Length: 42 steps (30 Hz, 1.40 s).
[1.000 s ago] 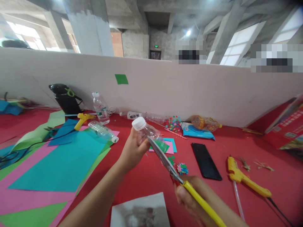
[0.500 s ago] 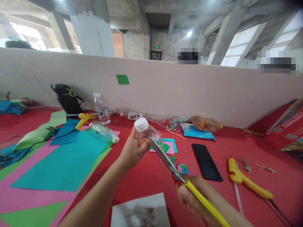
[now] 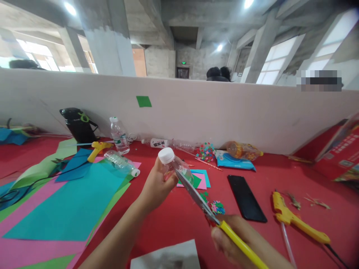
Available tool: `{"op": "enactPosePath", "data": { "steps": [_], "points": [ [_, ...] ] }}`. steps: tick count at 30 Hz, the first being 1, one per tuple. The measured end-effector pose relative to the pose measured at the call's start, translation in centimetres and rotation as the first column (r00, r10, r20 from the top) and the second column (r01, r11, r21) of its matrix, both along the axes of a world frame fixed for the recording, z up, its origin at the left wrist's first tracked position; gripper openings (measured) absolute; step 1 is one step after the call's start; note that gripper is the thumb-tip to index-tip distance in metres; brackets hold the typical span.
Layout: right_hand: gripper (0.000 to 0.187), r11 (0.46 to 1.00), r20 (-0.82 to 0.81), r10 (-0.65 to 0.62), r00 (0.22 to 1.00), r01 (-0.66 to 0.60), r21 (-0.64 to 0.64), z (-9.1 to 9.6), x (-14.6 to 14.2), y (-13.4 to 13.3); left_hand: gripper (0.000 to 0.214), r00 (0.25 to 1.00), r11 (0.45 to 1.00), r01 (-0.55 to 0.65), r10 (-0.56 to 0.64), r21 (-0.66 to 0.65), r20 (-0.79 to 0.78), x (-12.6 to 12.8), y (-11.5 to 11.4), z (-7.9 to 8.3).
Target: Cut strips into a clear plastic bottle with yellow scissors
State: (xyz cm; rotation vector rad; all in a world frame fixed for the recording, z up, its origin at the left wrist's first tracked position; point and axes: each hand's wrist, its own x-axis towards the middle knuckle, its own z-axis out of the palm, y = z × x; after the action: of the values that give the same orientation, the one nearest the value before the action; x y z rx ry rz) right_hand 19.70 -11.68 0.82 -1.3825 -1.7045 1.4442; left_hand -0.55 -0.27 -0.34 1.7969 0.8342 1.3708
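Observation:
My left hand (image 3: pixel 159 184) is closed around a clear plastic bottle piece (image 3: pixel 183 167) with a white screw cap (image 3: pixel 166 155), tilted with the cap up and to the left. In my right hand (image 3: pixel 232 239) is a pair of scissors (image 3: pixel 196 195) with a yellow handle. Their metal blades lie against the bottle's side, close to my left thumb. Whether the blades cut into the plastic cannot be made out. Small coloured paper squares (image 3: pixel 202 178) and a little pile of star confetti (image 3: pixel 217 207) lie on the red table behind the scissors.
Coloured paper sheets (image 3: pixel 64 209) cover the left side. A black phone (image 3: pixel 246 198) and a yellow glue gun (image 3: pixel 298 220) lie to the right. Along the white partition (image 3: pixel 179 112) stand a black flask (image 3: pixel 78 125) and a water bottle (image 3: pixel 119 136). A white sheet (image 3: pixel 168 256) lies nearest me.
The view has tipped slightly upward, so the table things sit lower in the picture. Both hands keep their hold on the bottle piece and scissors, with little visible movement.

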Motion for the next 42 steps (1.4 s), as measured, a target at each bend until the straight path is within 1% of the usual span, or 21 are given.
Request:
{"op": "enactPosePath", "data": {
  "steps": [4, 6, 8, 11, 14, 17, 19, 22, 23, 24, 26, 28, 29, 31, 33, 35, 37, 39, 42],
  "points": [
    [0.058, 0.997, -0.050, -0.010, 0.999, 0.007, -0.073, -0.4, 0.5, 0.0, 0.027, 0.999, 1.000, 0.027, -0.027, -0.006, -0.037, -0.2, 0.1, 0.2],
    [0.057, 0.992, -0.050, -0.037, 0.998, 0.031, -0.118, -0.8, 1.0, -0.1, 0.028, 0.995, 0.999, 0.034, -0.034, -0.006, -0.091, -0.5, 0.1, 0.4],
    [0.056, 0.989, -0.044, -0.063, 0.997, 0.056, -0.136, -0.9, 1.5, -0.2, 0.029, 0.987, 0.999, 0.033, -0.034, -0.007, -0.156, -0.9, 0.3, 0.5],
    [0.055, 0.991, -0.055, -0.069, 0.996, 0.062, -0.117, -0.8, 1.7, -0.3, 0.031, 0.974, 1.000, 0.017, -0.013, 0.017, -0.226, -1.3, 0.6, 0.2],
    [0.055, 0.992, -0.061, -0.062, 0.996, 0.055, -0.116, -0.4, 1.4, -0.2, 0.031, 0.972, 0.999, -0.006, 0.015, 0.041, -0.235, -1.4, 0.8, 0.0],
    [0.058, 0.991, -0.054, -0.042, 0.998, 0.034, -0.130, -0.2, 1.0, -0.1, 0.030, 0.966, 0.999, -0.028, 0.036, 0.034, -0.255, -1.5, 0.7, 0.2],
    [0.059, 0.992, -0.057, -0.039, 0.998, 0.032, -0.120, -0.2, 0.8, 0.0, 0.030, 0.958, 0.999, -0.018, 0.025, 0.027, -0.287, -1.7, 0.6, 0.5],
    [0.062, 0.993, -0.035, -0.058, 0.998, 0.054, -0.102, -0.6, 0.3, 0.4, 0.029, 0.944, 0.998, -0.025, 0.042, 0.056, -0.328, -2.0, 0.7, 0.7],
    [0.064, 0.994, -0.015, -0.027, 1.000, 0.025, -0.105, -0.9, 0.1, 0.5, 0.028, 0.939, 0.996, -0.047, 0.069, 0.074, -0.337, -2.1, 0.8, 0.7],
    [0.067, 0.994, 0.014, 0.030, 0.999, -0.028, -0.101, -1.3, -0.1, 0.6, 0.028, 0.934, 0.993, -0.074, 0.102, 0.092, -0.343, -2.2, 0.9, 0.6],
    [0.065, 0.999, 0.021, 0.008, 1.000, -0.007, -0.053, -2.1, -0.3, 0.7, 0.029, 0.927, 0.988, -0.101, 0.136, 0.117, -0.350, -2.3, 1.1, 0.5],
    [0.062, 0.995, -0.014, 0.037, 0.999, -0.038, -0.090, -2.8, -0.1, 0.5, 0.029, 0.926, 0.988, -0.085, 0.125, 0.127, -0.357, -2.4, 1.2, 0.4],
    [0.061, 0.993, -0.038, 0.023, 0.999, -0.027, -0.111, -3.0, 0.1, 0.4, 0.028, 0.925, 0.989, -0.070, 0.113, 0.128, -0.363, -2.4, 1.2, 0.4],
    [0.060, 0.992, -0.029, 0.029, 0.999, -0.032, -0.119, -3.0, 0.4, 0.3, 0.028, 0.920, 0.992, -0.046, 0.089, 0.119, -0.382, -2.4, 1.1, 0.6],
    [0.062, 0.989, -0.007, 0.029, 1.000, -0.030, -0.144, -2.6, 0.5, 0.3, 0.027, 0.910, 0.994, -0.036, 0.074, 0.100, -0.409, -2.4, 1.0, 0.7],
    [0.065, 0.992, 0.004, 0.014, 1.000, -0.013, -0.127, -2.1, 0.3, 0.4, 0.027, 0.912, 0.995, -0.047, 0.078, 0.086, -0.403, -2.3, 0.9, 0.7],
    [0.065, 0.997, 0.013, -0.017, 1.000, 0.018, -0.081, -2.0, -0.2, 0.4, 0.029, 0.930, 0.995, -0.060, 0.085, 0.080, -0.358, -2.0, 0.9, 0.6],
    [0.062, 0.999, 0.009, -0.043, 0.999, 0.043, -0.033, -2.5, -0.7, 0.5, 0.028, 0.957, 0.997, -0.042, 0.057, 0.059, -0.284, -1.6, 0.8, 0.4],
    [0.057, 0.999, -0.008, -0.042, 0.999, 0.043, 0.026, -3.7, -1.2, 0.6, 0.025, 0.985, 0.999, 0.033, -0.034, -0.005, -0.170, -1.0, 0.6, 0.5]
  ]
}}
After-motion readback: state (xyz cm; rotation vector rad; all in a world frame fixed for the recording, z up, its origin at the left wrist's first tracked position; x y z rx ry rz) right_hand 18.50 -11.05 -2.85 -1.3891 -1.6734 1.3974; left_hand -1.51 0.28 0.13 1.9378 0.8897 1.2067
